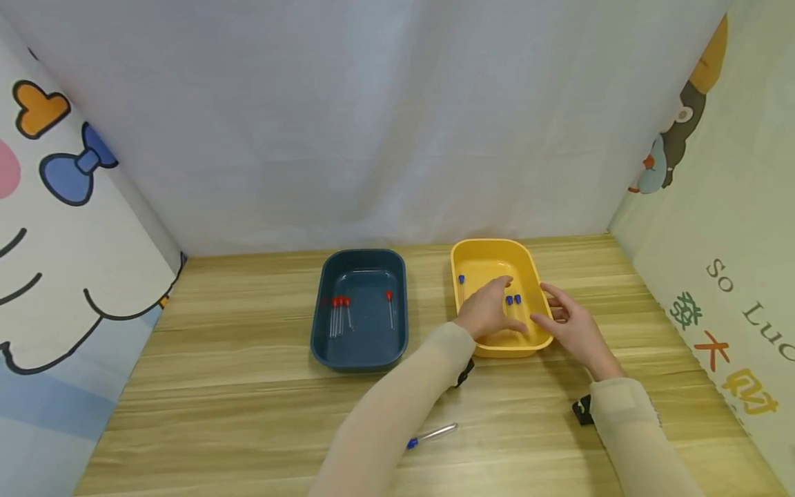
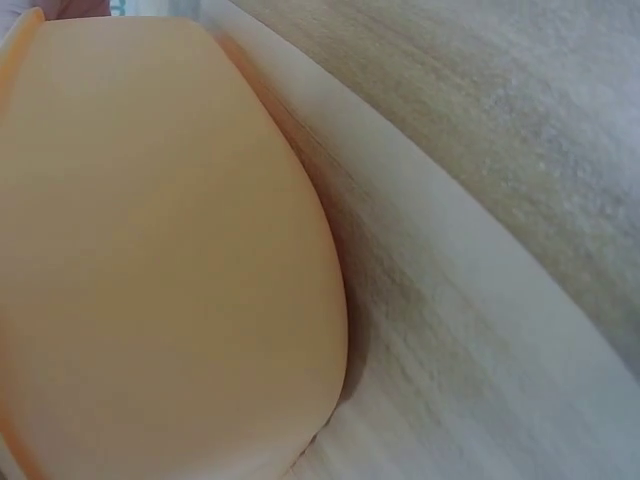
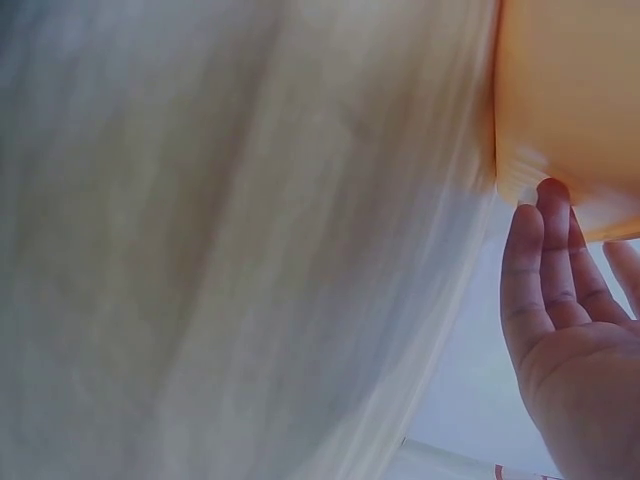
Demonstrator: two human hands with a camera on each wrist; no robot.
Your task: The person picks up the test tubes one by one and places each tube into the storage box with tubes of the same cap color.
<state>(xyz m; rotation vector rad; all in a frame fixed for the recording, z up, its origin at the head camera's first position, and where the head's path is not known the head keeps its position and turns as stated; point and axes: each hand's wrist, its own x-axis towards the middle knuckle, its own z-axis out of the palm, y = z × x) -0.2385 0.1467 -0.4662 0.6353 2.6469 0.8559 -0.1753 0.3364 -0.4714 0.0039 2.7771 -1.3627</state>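
Observation:
My left hand point(image 1: 487, 310) reaches over the yellow tray point(image 1: 497, 244), thumb and fingers spread apart, with nothing seen between them. Two blue-capped tubes point(image 1: 518, 299) lie just beyond its palm, their bodies partly hidden. Another blue-capped tube point(image 1: 462, 279) lies along the tray's left wall. At the tray's right rim is my right hand point(image 1: 574, 331), its thumb over the edge and its fingers outside. In the right wrist view those fairly straight fingers point(image 3: 553, 250) meet the outer wall. Only the tray's outer wall point(image 2: 170, 250) fills the left wrist view.
Left of the yellow tray stands a dark blue tray point(image 1: 363, 253) holding several red-capped tubes point(image 1: 339, 314). One blue-capped tube point(image 1: 435, 434) lies on the wooden table point(image 1: 248, 386), close to my left forearm. A white curtain point(image 1: 373, 138) hangs behind, with printed sheets at both sides.

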